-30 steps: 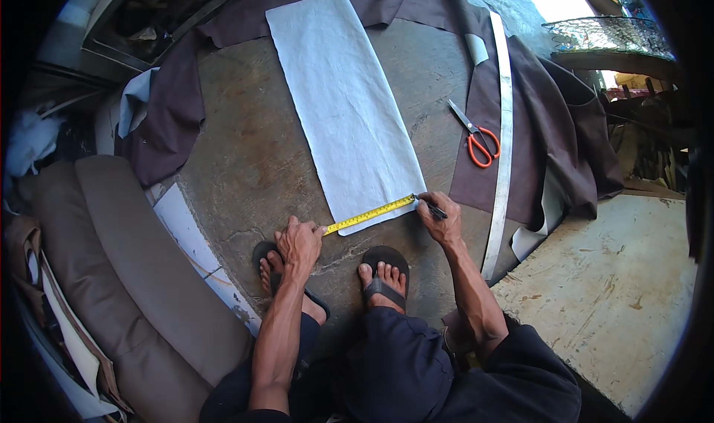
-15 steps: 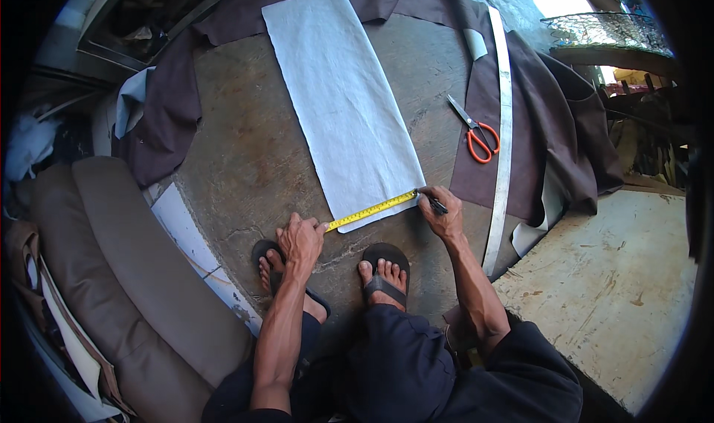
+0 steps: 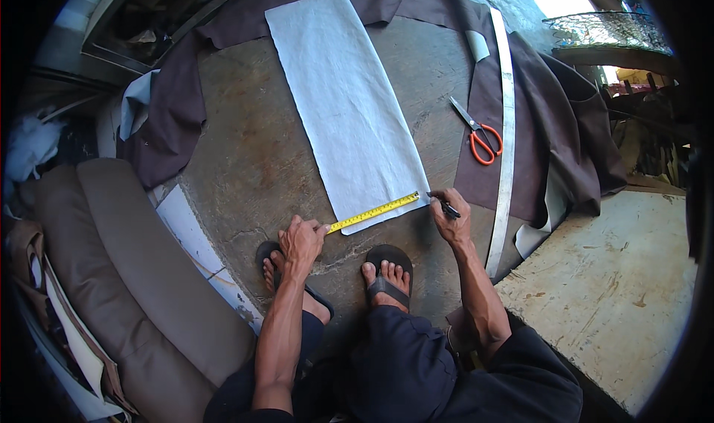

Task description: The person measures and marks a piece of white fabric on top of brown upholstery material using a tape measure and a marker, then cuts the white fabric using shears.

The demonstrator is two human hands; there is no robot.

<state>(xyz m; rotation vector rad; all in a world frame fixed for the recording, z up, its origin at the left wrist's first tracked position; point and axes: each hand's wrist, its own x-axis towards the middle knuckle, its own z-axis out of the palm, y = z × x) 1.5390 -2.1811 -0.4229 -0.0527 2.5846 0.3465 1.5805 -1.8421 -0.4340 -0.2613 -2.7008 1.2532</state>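
A long pale grey-white piece of upholstery material (image 3: 338, 88) lies flat on the floor in front of me. Across its near end stretches a yellow tape measure (image 3: 375, 213). My left hand (image 3: 301, 241) is closed on the tape's left part, just off the material's left edge; the tape case, if it is there, is hidden. My right hand (image 3: 451, 216) grips a black pen (image 3: 448, 209), its tip by the material's right edge. The tape's free end lies on the material, a little left of the pen tip and apart from my right hand.
Orange-handled scissors (image 3: 483, 136) lie to the right, beside a long metal strip (image 3: 503, 133). Dark brown upholstery material (image 3: 569, 125) spreads around the far and right sides. A brown padded cushion (image 3: 141, 274) stands at left, a worn pale board (image 3: 610, 282) at right. My sandalled feet are close below the tape.
My right hand with the pen has shifted slightly right, away from the tape's end. My left hand still holds the tape, and the material lies as before.
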